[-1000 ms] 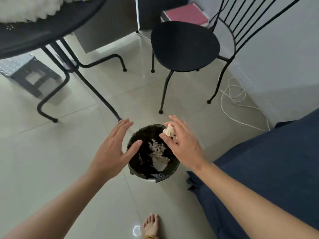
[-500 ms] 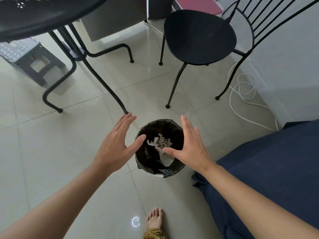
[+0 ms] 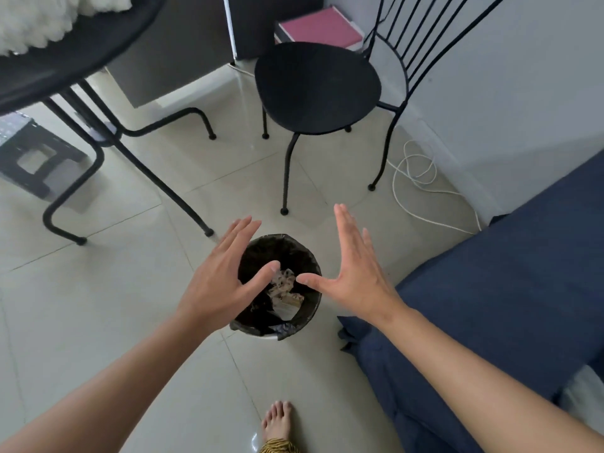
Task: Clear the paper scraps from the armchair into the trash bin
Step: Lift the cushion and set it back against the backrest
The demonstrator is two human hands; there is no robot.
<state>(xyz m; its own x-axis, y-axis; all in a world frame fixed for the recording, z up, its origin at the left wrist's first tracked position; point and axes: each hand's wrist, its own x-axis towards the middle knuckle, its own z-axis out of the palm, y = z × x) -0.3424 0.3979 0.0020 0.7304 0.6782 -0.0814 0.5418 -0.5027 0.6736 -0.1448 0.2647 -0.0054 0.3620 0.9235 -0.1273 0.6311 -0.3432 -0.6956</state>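
A small round trash bin with a black liner stands on the tiled floor below my hands. Pale paper scraps lie inside it. My left hand hovers over the bin's left rim, palm down, fingers spread and holding nothing. My right hand hovers over the right rim, flat and open, also holding nothing. The two thumbs nearly meet above the scraps. The armchair, covered in dark blue fabric, fills the right side.
A black metal chair stands beyond the bin, with a white cable coiled on the floor by the wall. A black round table and its legs are at upper left. My bare foot is near the bottom edge.
My right hand held a crumpled scrap over the bin a second ago; it has let go and opened flat. The scrap now lies in the bin. Both hands stay above the rim.
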